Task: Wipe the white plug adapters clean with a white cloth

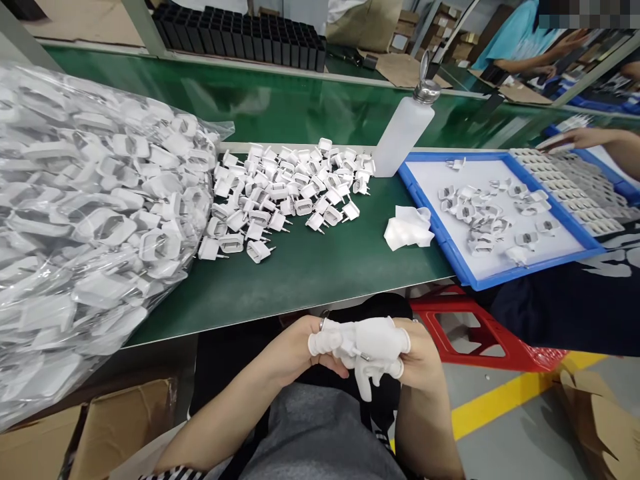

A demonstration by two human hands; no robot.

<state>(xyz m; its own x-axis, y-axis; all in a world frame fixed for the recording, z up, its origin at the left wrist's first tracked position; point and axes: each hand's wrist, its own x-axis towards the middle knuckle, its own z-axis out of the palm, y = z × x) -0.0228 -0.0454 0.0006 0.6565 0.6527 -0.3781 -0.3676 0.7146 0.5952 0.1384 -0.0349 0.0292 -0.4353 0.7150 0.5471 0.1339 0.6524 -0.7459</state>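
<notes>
My left hand (323, 347) and my right hand (393, 343) meet over my lap, in front of the table edge. White finger cots cover several fingertips on both. Fingers of both hands are closed around a small white plug adapter (354, 352); a metal pin shows, while most of its body is hidden. On the green table (310, 280) lies a loose pile of similar white plug adapters (295, 190). A crumpled white wipe (409, 228) lies right of the pile. Behind it stands a translucent bottle (404, 133) with a metal pump top.
A large clear bag of white adapters (100, 220) fills the left. A blue-rimmed tray (465, 270) holding several adapters overhangs the table edge at right. Beyond it, a co-worker's hand (575, 139) is over white racks (565, 180). A red stool (475, 333) stands below; cardboard boxes (125, 427) are lower left.
</notes>
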